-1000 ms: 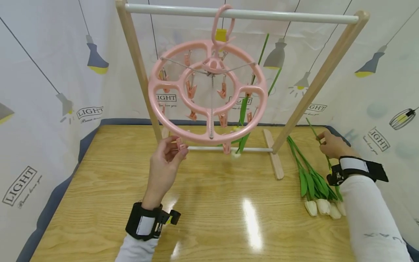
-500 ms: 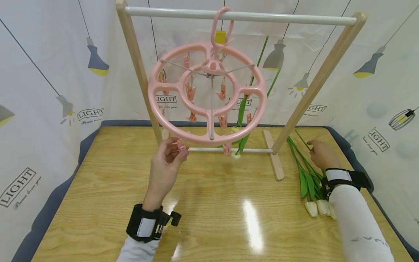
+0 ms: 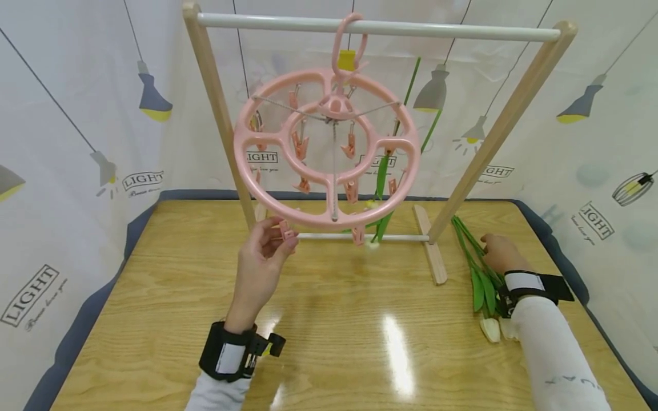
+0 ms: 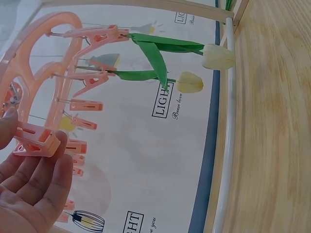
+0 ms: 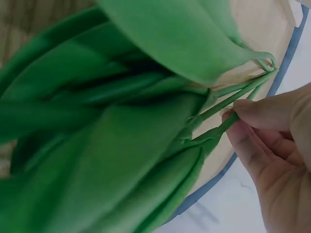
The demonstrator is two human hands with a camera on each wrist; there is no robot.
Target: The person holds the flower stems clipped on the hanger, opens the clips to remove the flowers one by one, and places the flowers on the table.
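My left hand [image 3: 257,268] pinches a pink clothespin [image 3: 287,230] between thumb and fingers, at the near left rim of a round pink clip hanger [image 3: 308,217]. Close up in the left wrist view, that clothespin [image 4: 36,140] lies against the fingertips. On the right of the table, my right hand [image 3: 502,254] is over a bunch of white artificial tulips [image 3: 490,330]. Thumb and forefinger pinch one green tulip stem [image 5: 227,122] in the right wrist view. Two tulips [image 4: 217,57] hang heads down from other clips. My right forearm hides some flower heads.
The hanger hooks over the white top bar [image 3: 277,24] of a rack with wooden posts [image 3: 506,125]. Its foot [image 3: 430,245] stands between the hanger and the loose tulips. A printed curtain [image 3: 195,114] surrounds the wooden table [image 3: 329,325].
My right hand has moved left and nearer to me, drawing the stem it held apart back over the bunch. My left hand keeps its pinch on the clothespin, almost still.
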